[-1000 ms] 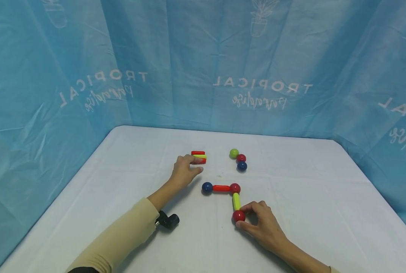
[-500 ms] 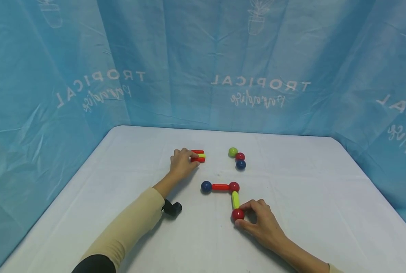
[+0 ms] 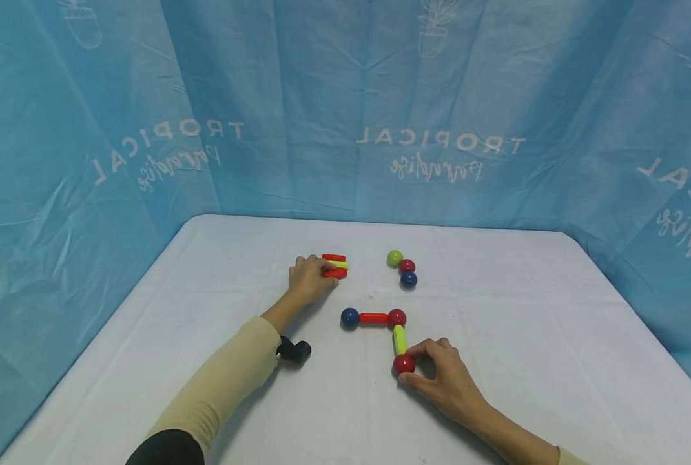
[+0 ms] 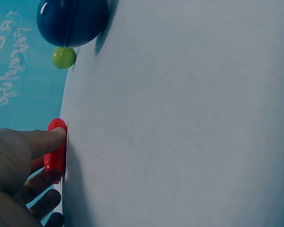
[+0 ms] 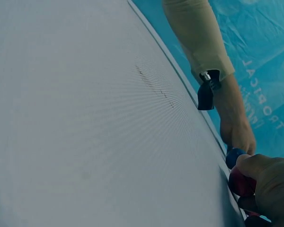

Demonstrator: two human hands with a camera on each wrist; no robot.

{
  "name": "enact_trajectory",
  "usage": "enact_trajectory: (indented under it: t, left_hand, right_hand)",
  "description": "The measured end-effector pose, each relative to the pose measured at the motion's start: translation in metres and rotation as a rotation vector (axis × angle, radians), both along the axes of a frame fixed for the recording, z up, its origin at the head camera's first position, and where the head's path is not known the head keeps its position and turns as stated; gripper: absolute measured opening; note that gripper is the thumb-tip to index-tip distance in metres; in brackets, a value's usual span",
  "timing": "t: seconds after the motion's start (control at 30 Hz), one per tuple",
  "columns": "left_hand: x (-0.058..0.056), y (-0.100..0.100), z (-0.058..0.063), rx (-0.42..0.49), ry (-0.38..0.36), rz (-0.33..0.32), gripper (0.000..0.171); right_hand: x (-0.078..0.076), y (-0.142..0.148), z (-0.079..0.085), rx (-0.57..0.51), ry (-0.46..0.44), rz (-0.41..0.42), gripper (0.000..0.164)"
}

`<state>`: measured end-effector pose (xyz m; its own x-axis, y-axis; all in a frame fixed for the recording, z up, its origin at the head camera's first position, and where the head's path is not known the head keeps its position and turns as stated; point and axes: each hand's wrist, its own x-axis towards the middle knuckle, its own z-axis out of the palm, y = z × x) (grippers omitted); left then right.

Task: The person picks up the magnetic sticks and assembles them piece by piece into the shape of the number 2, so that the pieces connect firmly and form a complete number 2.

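In the head view, my left hand pinches the nearest red rod of a small group; the left wrist view shows the thumb over that red rod and a finger behind it. My right hand grips a red ball between thumb and forefinger. From this ball a yellow-green rod leads up to a second red ball. A red rod runs left from there to a blue ball. The right wrist view partly hides the gripped red ball behind the hand.
Beyond the pinched rod lie a yellow-green rod and another red rod. A green ball, a red ball and a blue ball cluster at the back. A blue curtain surrounds the white table.
My left hand has come down to the rods, and its thumb and finger have closed on the nearest red one, which now lies slightly askew. The right hand keeps its grip on the red ball.
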<state>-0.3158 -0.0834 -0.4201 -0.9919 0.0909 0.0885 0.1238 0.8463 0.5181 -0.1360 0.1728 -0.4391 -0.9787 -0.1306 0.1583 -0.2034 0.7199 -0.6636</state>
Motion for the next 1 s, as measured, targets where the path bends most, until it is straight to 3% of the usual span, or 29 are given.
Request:
enact_trajectory:
  t: [0.4, 0.57, 0.73, 1.0]
  left_hand:
    - [0.001, -0.004, -0.002, 0.003, -0.017, 0.008, 0.030]
    - [0.011, -0.008, 0.003, 0.041, -0.023, 0.019, 0.030]
    - [0.036, -0.015, 0.015, 0.144, -0.039, -0.003, 0.028]
    - [0.105, -0.009, 0.019, 0.223, -0.065, -0.099, 0.025]
  right_hand:
    - [0.000, -0.001, -0.001, 0.004, -0.007, -0.001, 0.035]
    - [0.001, -0.001, -0.003, -0.010, 0.020, 0.017, 0.034]
    - [0.001, -0.002, -0.002, 0.004, 0.020, 0.012, 0.035]
    - [-0.001, 0.000, 0.000, 0.019, -0.027, -0.009, 0.035]
